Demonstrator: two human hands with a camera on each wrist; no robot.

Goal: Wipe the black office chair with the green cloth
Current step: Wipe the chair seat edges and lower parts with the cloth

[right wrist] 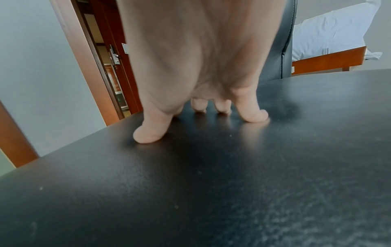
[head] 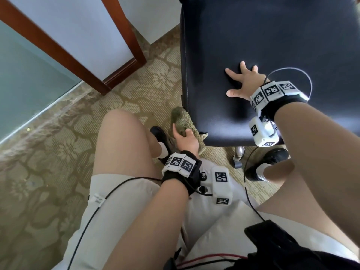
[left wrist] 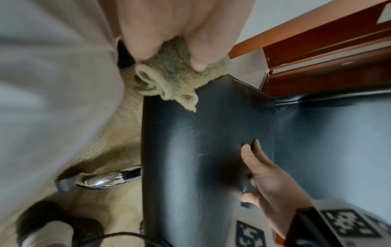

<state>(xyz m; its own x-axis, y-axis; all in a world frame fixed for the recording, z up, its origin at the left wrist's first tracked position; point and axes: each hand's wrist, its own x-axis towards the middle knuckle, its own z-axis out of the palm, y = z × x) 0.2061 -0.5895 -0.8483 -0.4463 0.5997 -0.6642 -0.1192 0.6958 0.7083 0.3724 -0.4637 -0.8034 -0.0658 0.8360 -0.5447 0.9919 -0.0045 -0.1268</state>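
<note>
The black office chair (head: 272,45) fills the upper right of the head view, its leather seat (left wrist: 201,158) shiny. My left hand (head: 185,140) grips the bunched green cloth (head: 184,121) against the seat's front left corner and side. In the left wrist view the green cloth (left wrist: 175,78) sits at that corner under my fingers (left wrist: 198,56). My right hand (head: 243,82) rests on the seat (right wrist: 211,183) with fingers spread, and its fingertips (right wrist: 256,117) press the leather.
Patterned beige carpet (head: 58,152) lies on the left. A wooden door frame (head: 68,51) stands at the back left. The chair's chrome base leg (left wrist: 105,178) sits under the seat near my black shoes (head: 268,158). A bed with white linen (right wrist: 330,33) stands behind the chair.
</note>
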